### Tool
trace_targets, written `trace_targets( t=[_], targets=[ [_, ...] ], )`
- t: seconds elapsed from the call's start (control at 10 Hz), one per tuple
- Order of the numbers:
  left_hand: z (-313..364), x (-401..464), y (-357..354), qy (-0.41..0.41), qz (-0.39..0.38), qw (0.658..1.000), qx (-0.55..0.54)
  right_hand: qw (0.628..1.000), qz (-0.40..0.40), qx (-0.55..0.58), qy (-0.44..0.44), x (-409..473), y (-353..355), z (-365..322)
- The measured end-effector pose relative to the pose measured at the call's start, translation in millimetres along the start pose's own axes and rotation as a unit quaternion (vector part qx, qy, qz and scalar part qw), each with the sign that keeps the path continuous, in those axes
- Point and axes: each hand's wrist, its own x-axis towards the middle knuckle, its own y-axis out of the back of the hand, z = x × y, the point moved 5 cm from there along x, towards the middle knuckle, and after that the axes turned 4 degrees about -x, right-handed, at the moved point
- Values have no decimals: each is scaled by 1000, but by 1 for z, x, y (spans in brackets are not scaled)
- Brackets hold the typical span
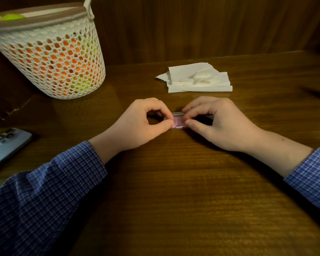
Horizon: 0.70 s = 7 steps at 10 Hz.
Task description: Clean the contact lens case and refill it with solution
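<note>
A small clear and pink contact lens case [177,121] lies on the wooden table [174,182], mostly hidden between my fingers. My left hand [137,124] pinches its left end between thumb and forefinger. My right hand [216,122] pinches its right end the same way. Both wrists rest on the table. Whether the case lid is open I cannot tell. A folded stack of white tissue [198,78] lies behind the hands. No solution bottle is in view.
A white perforated basket [50,52] holding orange and yellow-green things stands at the back left. A phone [6,145] lies face down at the left edge. A dark wooden wall [211,24] rises behind the table.
</note>
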Motion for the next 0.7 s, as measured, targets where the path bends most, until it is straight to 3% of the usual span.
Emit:
trace_targets(
  t=[0.4, 0.6, 0.7],
  targets=[
    [-1, -2, 2, -5, 36, 999, 4, 1000, -9, -30, 6, -3, 0, -3],
    [16, -24, 7, 4, 107, 992, 63, 999, 52, -11, -7, -14, 13, -4],
    [30, -44, -2, 13, 126, 989, 78, 995, 74, -31, -57, -27, 22, 0]
  ],
)
